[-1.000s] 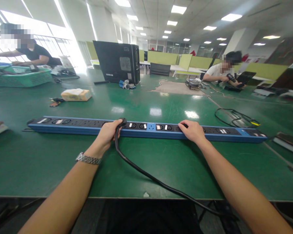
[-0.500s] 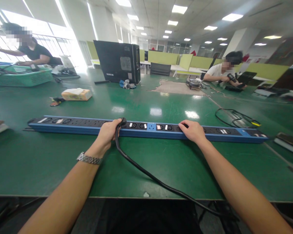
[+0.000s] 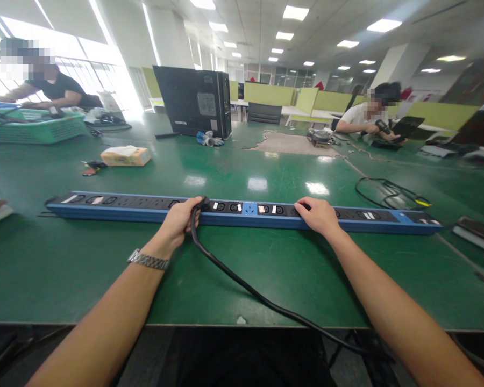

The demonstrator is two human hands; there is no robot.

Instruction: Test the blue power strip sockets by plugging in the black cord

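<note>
- My left hand (image 3: 180, 217) is closed around the black power plug (image 3: 202, 203), and the plug sits on the top of the long blue and black power strip (image 3: 116, 207), a little left of its middle.
- The black cable (image 3: 242, 283) runs from the plug toward me, crosses the green surface (image 3: 246, 258) and goes down over its near edge.
- My right hand (image 3: 318, 215) lies on the strip to the right of the middle; its fingers (image 3: 303, 206) are bent over the top and press on it, but they close around nothing.
- The strip lies across the surface from left to right, near to me.
- Far on the left is a yellow tissue pack (image 3: 126, 156), and behind it a green plastic basket (image 3: 36, 128).
- A black computer case (image 3: 193, 101) stands far in the middle.
- On the right lies a loose black wire loop (image 3: 387, 192).
- Two other persons sit far away, one on the left and one on the right.
</note>
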